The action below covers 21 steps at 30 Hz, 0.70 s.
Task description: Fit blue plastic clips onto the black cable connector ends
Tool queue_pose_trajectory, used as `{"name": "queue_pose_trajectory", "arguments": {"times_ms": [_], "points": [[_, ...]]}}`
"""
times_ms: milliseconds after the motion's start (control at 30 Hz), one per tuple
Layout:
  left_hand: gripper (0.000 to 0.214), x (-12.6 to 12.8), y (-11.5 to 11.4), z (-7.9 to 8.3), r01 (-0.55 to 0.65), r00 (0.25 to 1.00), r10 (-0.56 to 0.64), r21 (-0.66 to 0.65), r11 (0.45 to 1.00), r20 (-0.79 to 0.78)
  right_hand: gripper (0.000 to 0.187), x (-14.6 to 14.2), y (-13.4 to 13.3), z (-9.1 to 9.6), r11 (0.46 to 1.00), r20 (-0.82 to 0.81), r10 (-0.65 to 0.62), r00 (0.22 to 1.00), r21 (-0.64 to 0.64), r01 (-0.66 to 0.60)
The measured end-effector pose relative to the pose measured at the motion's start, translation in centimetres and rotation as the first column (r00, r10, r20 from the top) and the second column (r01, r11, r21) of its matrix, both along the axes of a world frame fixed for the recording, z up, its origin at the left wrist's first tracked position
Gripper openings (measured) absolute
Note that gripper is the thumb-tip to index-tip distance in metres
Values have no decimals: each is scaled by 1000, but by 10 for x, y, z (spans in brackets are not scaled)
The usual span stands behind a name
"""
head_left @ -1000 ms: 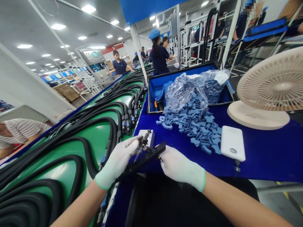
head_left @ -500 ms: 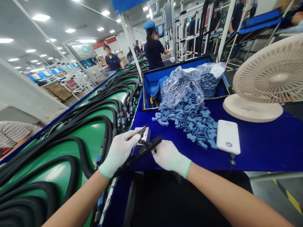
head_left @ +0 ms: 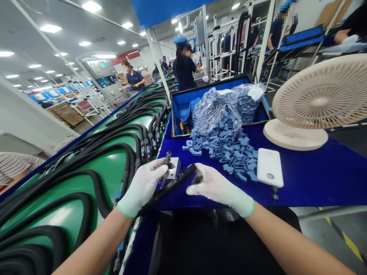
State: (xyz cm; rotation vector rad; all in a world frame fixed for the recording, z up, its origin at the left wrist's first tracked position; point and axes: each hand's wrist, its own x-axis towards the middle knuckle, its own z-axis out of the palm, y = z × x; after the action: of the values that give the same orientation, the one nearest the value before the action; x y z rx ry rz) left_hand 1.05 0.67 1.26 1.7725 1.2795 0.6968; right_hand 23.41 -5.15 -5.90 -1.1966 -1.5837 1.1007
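My left hand (head_left: 145,183), in a white glove with a green cuff, pinches a thin black cable end with a ribbed, spring-like tip (head_left: 168,157) pointing up. A thicker black tube (head_left: 174,183) slants from beneath that hand up to the right. By the tube's upper end is my gloved right hand (head_left: 219,187), thumb and fingers apart; whether a fingertip touches the tube I cannot tell. Behind the left fingertips a small light-grey block (head_left: 174,168) with a dark hole sits on the blue table. Blue plastic clips (head_left: 235,154) lie heaped beyond the right hand.
A blue bin (head_left: 179,109) with clear bags of clips stands behind the heap. On the right are a white power bank (head_left: 270,168) and a beige fan (head_left: 295,135). Black hoses (head_left: 91,175) cover the green conveyor (head_left: 114,160) at left. People work farther back.
My right hand has come away from the black parts between the hands, and its fingers have spread. The ribbed cable end in my left hand has shifted slightly left and stands more upright.
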Motion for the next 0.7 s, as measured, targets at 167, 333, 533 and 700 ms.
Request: {"name": "queue_pose_trajectory", "arguments": {"times_ms": [167, 333, 533, 700], "points": [[39, -1, -17, 3, 193, 971, -189, 18, 981, -150, 43, -18, 1, -1, 941, -610, 24, 792, -253, -224], [28, 1, -36, -12, 267, 950, -244, 101, 958, -197, 47, -31, -2, -3, 934, -600, 50, 799, -255, -250], [34, -6, -36, -37, 366, 925, -300, 345, 864, -232, 46, -33, -4, -6, 933, -606, 81, 792, -233, -274], [88, 8, -22, -38, 165, 985, -163, -22, 986, 61, 46, -29, -6, -8, 961, -556, -24, 831, -243, -135]]}}
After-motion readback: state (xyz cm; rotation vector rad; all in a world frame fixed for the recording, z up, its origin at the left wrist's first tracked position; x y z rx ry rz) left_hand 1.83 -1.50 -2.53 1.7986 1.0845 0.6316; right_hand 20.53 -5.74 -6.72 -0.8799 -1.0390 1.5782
